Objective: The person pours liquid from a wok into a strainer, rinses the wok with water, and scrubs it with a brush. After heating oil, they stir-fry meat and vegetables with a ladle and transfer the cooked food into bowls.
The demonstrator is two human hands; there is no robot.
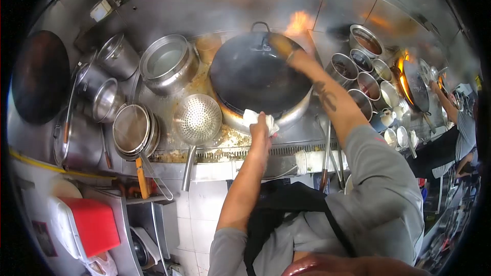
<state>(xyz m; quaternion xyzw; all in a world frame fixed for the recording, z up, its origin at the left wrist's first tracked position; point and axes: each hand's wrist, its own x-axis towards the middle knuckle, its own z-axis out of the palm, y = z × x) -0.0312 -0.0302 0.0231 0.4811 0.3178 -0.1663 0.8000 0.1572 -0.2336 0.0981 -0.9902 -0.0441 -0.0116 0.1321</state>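
A large black wok [255, 74] sits on the round burner ring in front of me. My left hand [261, 127] is closed on a folded white cloth [250, 117] at the wok's near edge. Stretched over the far right part of the wok, my right hand [297, 59] is closed round a blurred brown thing [281, 46] that I cannot make out. The wok's loop handle [260, 24] shows at its far rim.
Flames [299, 23] rise behind the wok. A perforated ladle [198, 120], a water-filled pot [166, 59] and strainers [132, 129] stand left. Metal containers [367, 86] are at right, with a burning wok [411, 84] and a co-worker's arm [445, 102] beyond.
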